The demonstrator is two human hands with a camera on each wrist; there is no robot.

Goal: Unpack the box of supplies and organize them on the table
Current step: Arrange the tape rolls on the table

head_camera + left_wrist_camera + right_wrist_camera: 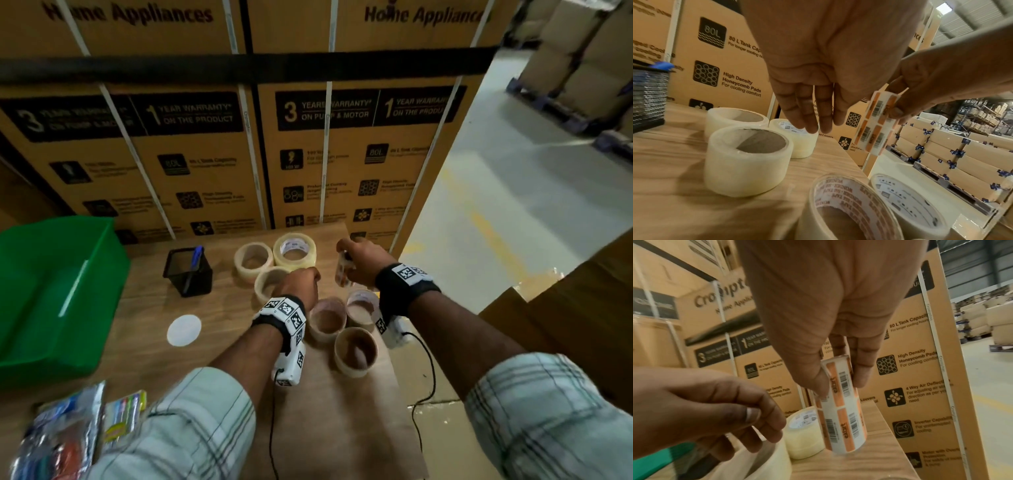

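The right hand [830, 369] pinches a roll of orange-and-white barcode labels [842, 421] near its upper end, thumb on one side and fingers on the other, so the roll hangs tilted above the wooden counter [869, 456], not touching it. Below it lies a bare strip of counter running to the right edge, beyond which the counter drops off to the warehouse floor [507, 192]. Just left of the hanging roll sits a clear packing-tape roll [803, 431] flat on the counter, close to the far edge where the stacked appliance cartons [191, 144] rise like a wall.

The left hand [818, 91] hovers over the tape rolls with fingers relaxed and pointing down, holding nothing; in the head view it is over a tan tape roll [270, 284]. Two more rolls [255, 260] stand behind that one, touching or nearly so. Three tape rolls [356, 351] cluster nearer the person, close to the right edge.

A black mesh pen holder [188, 272] with a blue pen [196, 257] stands left of the tape group, with a gap of bare wood between. A white disc [184, 330] lies in front of it. A green plastic bin [58, 294] takes up the left side, and packets of pens [68, 435] lie at the near left corner. Bare counter shows between the forearms.
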